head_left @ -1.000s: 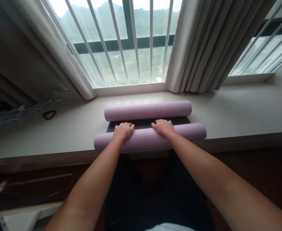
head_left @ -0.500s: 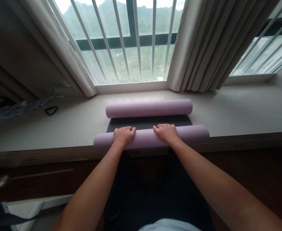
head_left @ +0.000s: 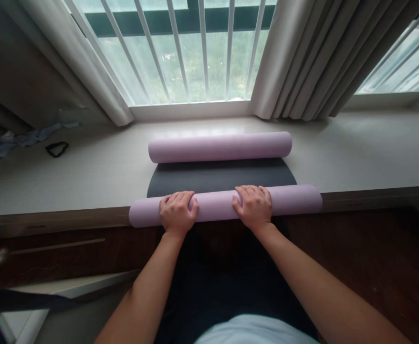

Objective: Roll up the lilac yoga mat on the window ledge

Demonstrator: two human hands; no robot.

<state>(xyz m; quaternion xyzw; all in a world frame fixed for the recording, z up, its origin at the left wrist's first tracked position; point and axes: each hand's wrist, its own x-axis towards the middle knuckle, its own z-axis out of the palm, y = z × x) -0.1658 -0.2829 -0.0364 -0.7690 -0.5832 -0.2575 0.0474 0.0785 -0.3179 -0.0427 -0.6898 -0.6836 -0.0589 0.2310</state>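
Observation:
A yoga mat lies across the pale window ledge, rolled up from both ends. Its pink near roll (head_left: 216,205) sits along the ledge's front edge, while the pink far roll (head_left: 220,147) rests farther back. Between them shows a flat dark grey stretch of the mat (head_left: 224,174). My left hand (head_left: 178,210) is wrapped over the near roll left of its middle, thumb toward the centre. My right hand (head_left: 254,205) grips the same roll right of the middle, fingers curled over the top. The fingertips of both hands are partly hidden.
Behind the ledge (head_left: 367,153) stands a barred window (head_left: 202,67) between grey curtains (head_left: 313,57). A black loop (head_left: 57,149) and crumpled pale cloth or paper (head_left: 12,143) lie at the left. Below is dark reddish-brown floor (head_left: 356,253), with a white-edged piece of furniture (head_left: 62,289) at lower left.
The view has tilted down and come closer. The gap between the two rolls is wider, so more grey mat shows. Both hands stay on the near roll, their fingers now spread more over it.

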